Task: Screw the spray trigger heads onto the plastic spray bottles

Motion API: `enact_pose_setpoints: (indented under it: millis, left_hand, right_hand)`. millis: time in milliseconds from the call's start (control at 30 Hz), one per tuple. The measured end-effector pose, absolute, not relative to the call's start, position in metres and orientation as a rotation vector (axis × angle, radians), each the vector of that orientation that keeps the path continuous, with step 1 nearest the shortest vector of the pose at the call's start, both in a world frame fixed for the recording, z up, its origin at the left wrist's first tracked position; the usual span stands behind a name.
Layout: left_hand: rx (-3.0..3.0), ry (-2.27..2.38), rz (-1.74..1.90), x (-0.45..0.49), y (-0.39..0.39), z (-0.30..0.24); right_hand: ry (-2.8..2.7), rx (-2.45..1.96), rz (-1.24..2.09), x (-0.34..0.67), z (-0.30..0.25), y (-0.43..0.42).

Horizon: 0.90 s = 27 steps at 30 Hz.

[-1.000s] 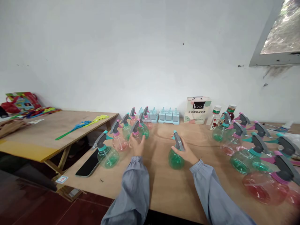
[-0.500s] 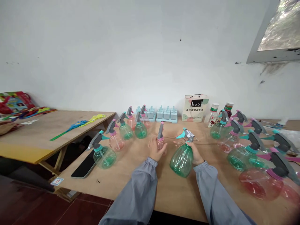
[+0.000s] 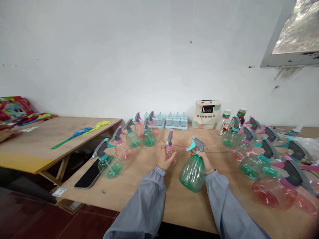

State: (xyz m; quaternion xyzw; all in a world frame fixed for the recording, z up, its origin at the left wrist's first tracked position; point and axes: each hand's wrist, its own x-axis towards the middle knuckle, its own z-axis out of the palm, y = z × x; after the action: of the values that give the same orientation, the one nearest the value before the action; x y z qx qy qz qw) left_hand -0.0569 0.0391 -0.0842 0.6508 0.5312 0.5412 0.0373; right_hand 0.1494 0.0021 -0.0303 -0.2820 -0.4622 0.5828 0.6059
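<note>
My left hand [image 3: 164, 158] is wrapped around a small pink spray bottle [image 3: 170, 151] with a grey and pink trigger head, standing upright on the table. My right hand [image 3: 206, 162] grips a green spray bottle [image 3: 192, 173] at its neck, under the grey and turquoise head. That bottle leans slightly, and I cannot tell whether its base touches the table. Left of my hands stand several pink and green spray bottles, the nearest being a green spray bottle [image 3: 110, 165]. On the right is another group, with a large pink spray bottle [image 3: 273, 192] closest to me.
A black phone [image 3: 87, 176] lies by the table's left edge. Along the wall stand light blue ice-pop molds [image 3: 176, 121], a paper bag [image 3: 206, 116] and two capped bottles [image 3: 225, 122]. A second table [image 3: 62, 132] on the left bears blue and yellow strips.
The green spray bottle in my right hand has dropped slightly and its head has turned a little. My left hand stays on the pink bottle. The view has shifted slightly.
</note>
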Motion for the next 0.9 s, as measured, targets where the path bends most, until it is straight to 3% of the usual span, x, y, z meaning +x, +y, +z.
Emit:
enact_pose_setpoints:
  millis: [633, 900]
  left_hand:
    - [2.063, 1.668, 1.656, -0.059, 0.04, -0.083]
    - [2.077, 1.63, 1.64, -0.06, 0.038, -0.081]
  right_hand:
    - [-0.997, -0.598, 1.38, 0.15, -0.042, 0.012]
    - [-0.772, -0.562, 1.236, 0.164, -0.044, 0.018]
